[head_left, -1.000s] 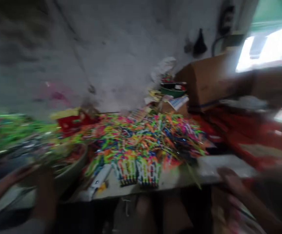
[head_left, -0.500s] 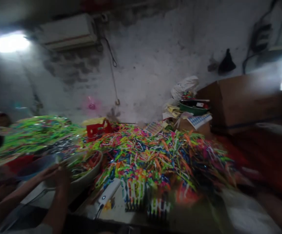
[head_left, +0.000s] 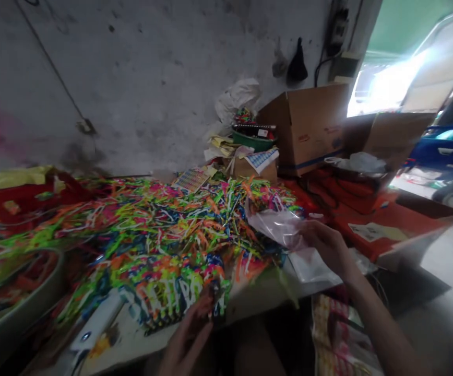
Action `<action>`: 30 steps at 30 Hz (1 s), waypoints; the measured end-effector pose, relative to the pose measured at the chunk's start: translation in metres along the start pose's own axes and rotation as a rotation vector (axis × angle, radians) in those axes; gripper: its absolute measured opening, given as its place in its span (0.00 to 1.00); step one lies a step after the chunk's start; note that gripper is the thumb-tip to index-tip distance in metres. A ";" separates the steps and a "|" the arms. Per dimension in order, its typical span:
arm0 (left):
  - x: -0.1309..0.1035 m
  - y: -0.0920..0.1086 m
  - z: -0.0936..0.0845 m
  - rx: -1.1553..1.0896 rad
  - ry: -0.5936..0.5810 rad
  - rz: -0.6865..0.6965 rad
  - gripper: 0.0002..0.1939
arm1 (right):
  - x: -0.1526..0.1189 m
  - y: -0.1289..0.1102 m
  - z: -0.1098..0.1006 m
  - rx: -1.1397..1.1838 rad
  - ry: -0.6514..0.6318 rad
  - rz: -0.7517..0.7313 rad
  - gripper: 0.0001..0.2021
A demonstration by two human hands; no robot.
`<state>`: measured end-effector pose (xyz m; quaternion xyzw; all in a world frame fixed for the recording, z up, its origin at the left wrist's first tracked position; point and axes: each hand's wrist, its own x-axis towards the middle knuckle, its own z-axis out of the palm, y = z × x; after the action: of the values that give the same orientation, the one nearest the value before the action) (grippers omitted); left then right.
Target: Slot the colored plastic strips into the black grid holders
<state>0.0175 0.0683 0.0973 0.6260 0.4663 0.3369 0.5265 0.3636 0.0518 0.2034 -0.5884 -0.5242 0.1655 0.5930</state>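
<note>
My right hand [head_left: 326,243] pinches a clear plastic bag [head_left: 275,225] and holds it over the right end of a big heap of colourful strips [head_left: 171,214]. At the table's front edge is my left hand [head_left: 193,331], its fingers curled by the right end of a row of coloured pieces [head_left: 167,297] with dark tips. What lies between those fingers is blurred and dark. Beneath my right hand rests a stack of clear bags [head_left: 314,269]. Left of the row lies a white bar-shaped device [head_left: 99,324] with a round button and a cable.
A pale tub [head_left: 52,292] of strips and a red container [head_left: 15,201] stand left. Behind the heap are a green basin [head_left: 252,138] and a cardboard box [head_left: 316,125]. Right of the table are an orange-red surface [head_left: 367,224] and an open doorway.
My view has swung right, so another person's arms at the left are out of sight. My left hand has come into view by the row. My right hand now shows clearly, with a raised bag.
</note>
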 end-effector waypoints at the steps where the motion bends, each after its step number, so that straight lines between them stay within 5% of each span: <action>1: 0.006 -0.001 0.007 -0.032 0.012 0.032 0.32 | -0.009 -0.003 0.011 0.056 -0.006 0.033 0.16; 5: 0.018 -0.001 0.021 -0.172 -0.060 0.102 0.35 | -0.038 0.005 0.047 0.333 -0.144 0.243 0.16; 8: 0.015 -0.003 0.022 -0.248 -0.135 0.079 0.36 | -0.050 0.019 0.075 0.472 -0.126 0.343 0.16; 13: 0.001 0.000 0.018 -0.207 -0.109 -0.036 0.20 | -0.058 0.037 0.111 0.535 -0.130 0.452 0.18; 17: -0.005 0.006 0.007 -0.258 -0.112 -0.086 0.18 | -0.055 0.050 0.122 0.537 -0.155 0.528 0.19; 20: -0.004 0.009 0.000 -0.241 0.039 -0.087 0.18 | -0.057 0.060 0.126 0.443 -0.157 0.475 0.19; 24: -0.002 0.004 0.008 -0.179 0.226 -0.058 0.27 | -0.088 0.050 0.135 0.167 -0.028 0.195 0.19; 28: -0.006 -0.011 0.029 -0.160 0.276 -0.133 0.29 | -0.139 0.017 0.148 0.208 -0.419 0.194 0.16; 30: -0.009 -0.016 0.036 -0.153 0.343 -0.177 0.28 | -0.154 0.007 0.154 0.240 -0.503 0.242 0.15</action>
<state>0.0436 0.0471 0.0743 0.4743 0.5754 0.4252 0.5131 0.1798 0.0092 0.0943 -0.5127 -0.5575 0.4362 0.4859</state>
